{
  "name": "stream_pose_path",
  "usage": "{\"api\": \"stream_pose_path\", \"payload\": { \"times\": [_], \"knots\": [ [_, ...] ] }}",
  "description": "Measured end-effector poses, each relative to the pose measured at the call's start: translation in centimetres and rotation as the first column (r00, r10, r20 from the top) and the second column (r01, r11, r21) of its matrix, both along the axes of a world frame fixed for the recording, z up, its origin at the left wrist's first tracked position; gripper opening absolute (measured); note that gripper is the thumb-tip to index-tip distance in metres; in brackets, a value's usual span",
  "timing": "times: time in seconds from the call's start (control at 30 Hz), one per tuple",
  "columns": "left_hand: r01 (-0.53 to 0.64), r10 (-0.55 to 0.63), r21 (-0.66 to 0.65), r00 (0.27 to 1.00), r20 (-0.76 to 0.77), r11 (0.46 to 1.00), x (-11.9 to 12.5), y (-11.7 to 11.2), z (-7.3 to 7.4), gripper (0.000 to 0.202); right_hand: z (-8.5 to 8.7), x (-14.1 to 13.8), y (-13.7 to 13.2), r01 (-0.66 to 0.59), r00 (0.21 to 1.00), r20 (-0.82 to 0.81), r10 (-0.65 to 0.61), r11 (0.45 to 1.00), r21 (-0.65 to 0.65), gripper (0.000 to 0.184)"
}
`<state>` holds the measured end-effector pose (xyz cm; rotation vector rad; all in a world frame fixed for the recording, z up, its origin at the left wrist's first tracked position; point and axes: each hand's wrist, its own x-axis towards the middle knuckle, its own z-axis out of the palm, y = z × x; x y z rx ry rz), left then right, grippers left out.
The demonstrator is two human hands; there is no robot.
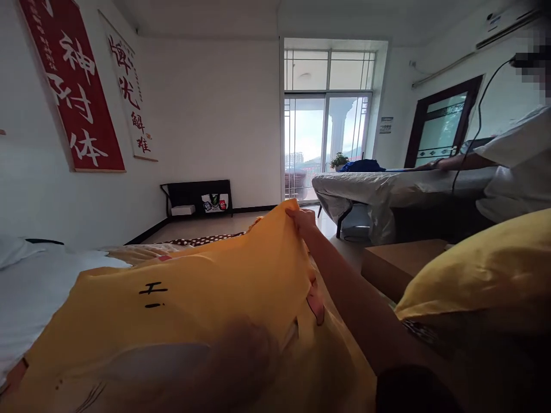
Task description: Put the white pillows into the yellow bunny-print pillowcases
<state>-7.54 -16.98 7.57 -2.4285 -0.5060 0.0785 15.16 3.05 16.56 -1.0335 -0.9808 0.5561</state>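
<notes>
Pinching the far edge of the yellow cloth (215, 281), the right hand (302, 221) is reaching out at full arm's length, its fingers clamped on the hem and holding it raised. The cloth is spreading from that hem back toward the camera, filling the lower middle of the view; small black marks are showing on its left part and a pink patch is sitting just beside the forearm. The left hand (241, 355) is appearing only as a soft blur close to the lens at the lower edge, against the cloth, and I cannot tell whether it is gripping or lying open. The two hands are being held well apart, one near and one far.

White bedding (38, 287) is lying to the left of the cloth, and a yellow pillow (473, 275) is bulging in at the right, near the forearm. Beyond the pillow a cardboard box (400, 261) is standing on the floor. Farther back, a counter (387, 192) draped in a pale plastic sheet is carrying a blue bundle (361, 166); another person (520, 166) in a white shirt is stretching an arm across it. A red banner (73, 86) is hanging on the left wall, and a glass door (327, 137) is letting in daylight.
</notes>
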Motion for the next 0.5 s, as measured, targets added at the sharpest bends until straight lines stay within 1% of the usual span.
{"api": "stream_pose_path", "payload": {
  "times": [0.03, 0.07, 0.1, 0.13, 0.17, 0.2, 0.23, 0.27, 0.3, 0.33, 0.37, 0.4, 0.43, 0.47, 0.5],
  "knots": [
    [-0.071, 0.071, -0.054, 0.997, -0.001, 0.996, -0.3, 0.0, 0.5, 0.014, 0.8, -0.6, -0.6, -0.028, 1.0, -0.007, 0.028, 1.0, -0.001, 0.024],
    [-0.147, 0.148, -0.134, 0.989, 0.003, 0.98, -0.5, 0.0, 1.4, 0.012, 1.7, -1.2, -1.3, -0.062, 0.998, -0.015, 0.062, 0.998, -0.004, 0.024],
    [-0.202, 0.212, -0.244, 0.977, 0.013, 0.949, -0.8, -0.1, 2.6, 0.01, 2.5, -1.8, -2.0, -0.098, 0.995, -0.017, 0.098, 0.995, -0.004, 0.023],
    [-0.222, 0.259, -0.373, 0.965, 0.052, 0.901, -1.0, -0.1, 4.0, 0.012, 3.3, -2.3, -2.8, -0.134, 0.991, -0.009, 0.134, 0.991, 0.002, 0.023],
    [-0.192, 0.286, -0.506, 0.951, 0.115, 0.841, -1.1, 0.0, 5.7, 0.02, 4.1, -2.6, -3.6, -0.173, 0.985, 0.004, 0.173, 0.985, 0.016, 0.023],
    [-0.112, 0.303, -0.606, 0.927, 0.221, 0.787, -1.1, 0.3, 7.6, 0.03, 4.8, -3.0, -4.4, -0.217, 0.976, 0.017, 0.216, 0.975, 0.037, 0.024],
    [-0.008, 0.326, -0.643, 0.867, 0.378, 0.766, -1.0, 0.7, 9.5, 0.036, 5.5, -3.2, -5.2, -0.26, 0.966, 0.029, 0.258, 0.964, 0.064, 0.025],
    [0.087, 0.336, -0.614, 0.772, 0.539, 0.784, -0.8, 1.4, 11.4, 0.037, 6.1, -3.5, -5.9, -0.297, 0.955, 0.037, 0.295, 0.95, 0.091, 0.026],
    [0.126, 0.326, -0.497, 0.613, 0.719, 0.859, -0.4, 2.3, 13.2, 0.033, 6.6, -3.7, -6.6, -0.327, 0.945, 0.042, 0.325, 0.938, 0.114, 0.028],
    [0.087, 0.277, -0.347, 0.436, 0.856, 0.934, 0.1, 3.4, 14.8, 0.026, 7.1, -3.9, -7.2, -0.347, 0.938, 0.046, 0.344, 0.928, 0.134, 0.03],
    [0.033, 0.222, -0.242, 0.299, 0.928, 0.97, 0.6, 4.7, 16.0, 0.022, 7.6, -4.1, -7.7, -0.355, 0.935, 0.053, 0.351, 0.922, 0.151, 0.032],
    [0.03, 0.239, -0.252, 0.224, 0.945, 0.967, 1.1, 5.8, 17.0, 0.026, 8.0, -4.3, -8.2, -0.352, 0.936, 0.063, 0.347, 0.921, 0.167, 0.033],
    [0.073, 0.302, -0.322, 0.202, 0.932, 0.944, 1.5, 6.9, 17.7, 0.034, 8.3, -4.5, -8.7, -0.347, 0.938, 0.073, 0.34, 0.919, 0.185, 0.034],
    [0.155, 0.391, -0.428, 0.223, 0.893, 0.89, 1.9, 7.8, 18.1, 0.042, 8.6, -4.6, -9.1, -0.342, 0.94, 0.081, 0.333, 0.917, 0.204, 0.036],
    [0.242, 0.468, -0.529, 0.268, 0.842, 0.814, 2.2, 8.4, 18.4, 0.047, 8.9, -4.7, -9.6, -0.337, 0.941, 0.089, 0.326, 0.915, 0.22, 0.037]
  ]
}}
